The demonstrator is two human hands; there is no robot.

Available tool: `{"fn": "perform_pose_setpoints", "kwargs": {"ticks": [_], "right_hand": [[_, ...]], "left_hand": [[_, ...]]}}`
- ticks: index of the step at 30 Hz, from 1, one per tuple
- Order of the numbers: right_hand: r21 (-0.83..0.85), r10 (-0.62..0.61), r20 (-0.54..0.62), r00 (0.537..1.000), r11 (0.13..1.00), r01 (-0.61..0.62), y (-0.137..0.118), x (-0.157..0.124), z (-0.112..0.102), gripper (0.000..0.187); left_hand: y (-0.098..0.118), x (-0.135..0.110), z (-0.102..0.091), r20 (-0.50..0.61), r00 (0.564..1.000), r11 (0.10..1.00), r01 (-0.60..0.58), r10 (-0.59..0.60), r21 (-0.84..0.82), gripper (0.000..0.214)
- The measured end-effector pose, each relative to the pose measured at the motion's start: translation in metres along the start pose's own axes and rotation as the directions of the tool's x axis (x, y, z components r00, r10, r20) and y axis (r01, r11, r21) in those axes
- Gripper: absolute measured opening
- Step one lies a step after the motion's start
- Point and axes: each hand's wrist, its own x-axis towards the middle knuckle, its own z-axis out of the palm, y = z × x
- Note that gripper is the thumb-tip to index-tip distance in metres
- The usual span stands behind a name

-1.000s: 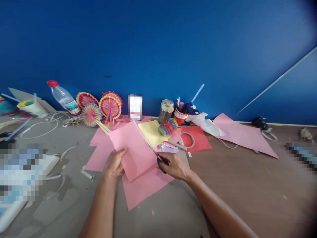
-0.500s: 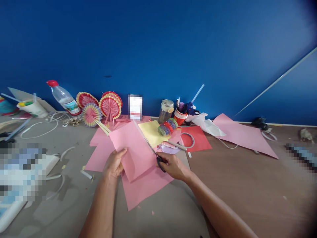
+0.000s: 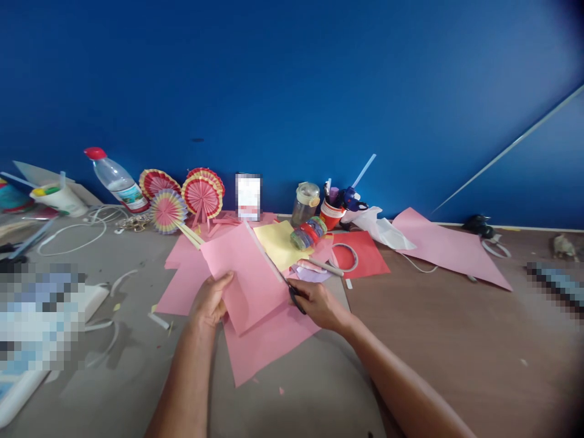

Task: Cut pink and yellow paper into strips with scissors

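Observation:
My left hand (image 3: pixel 210 300) grips the lower left edge of a pink paper sheet (image 3: pixel 244 274) and holds it tilted up off the table. My right hand (image 3: pixel 319 302) is closed round the black handles of a pair of scissors (image 3: pixel 288 286). Their blades lie along the sheet's right edge and appear closed. More pink paper (image 3: pixel 260 347) lies flat under both hands.
Along the blue wall stand a plastic bottle (image 3: pixel 116 179), several folded paper fans (image 3: pixel 201 194), a jar (image 3: pixel 305 203) and a cup of pens (image 3: pixel 331 212). Yellow paper (image 3: pixel 276 242), red paper (image 3: pixel 365 255), tape rolls (image 3: pixel 310 233) and a large pink sheet (image 3: pixel 444 246) lie on the table.
The scissor blades have closed along the sheet's right edge, and my right hand has edged slightly towards the paper. My left hand has kept still.

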Motion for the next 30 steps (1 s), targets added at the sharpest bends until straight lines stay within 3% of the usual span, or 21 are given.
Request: {"fn": "perform_pose_setpoints", "kwargs": {"ticks": [7, 10, 19, 30], "right_hand": [[0.079, 0.015, -0.022, 1.000, 0.997, -0.013, 0.007, 0.002, 0.003, 0.024], [0.122, 0.016, -0.014, 1.000, 0.992, -0.014, 0.005, 0.004, 0.001, 0.018], [-0.057, -0.034, -0.057, 0.998, 0.998, 0.031, 0.000, 0.013, -0.007, 0.007], [-0.058, 0.000, -0.099, 0.995, 0.998, -0.006, 0.012, 0.015, -0.005, 0.007]], "left_hand": [[-0.002, 0.001, -0.002, 0.024, 1.000, 1.000, 0.001, -0.002, 0.014, 0.023], [-0.003, 0.002, -0.002, 0.028, 1.000, 1.000, 0.014, -0.014, 0.005, 0.024], [-0.009, -0.005, 0.008, 0.070, 0.992, 0.993, 0.103, -0.106, 0.050, 0.022], [-0.016, -0.006, 0.014, 0.108, 0.987, 0.991, 0.116, -0.122, 0.059, 0.024]]}}
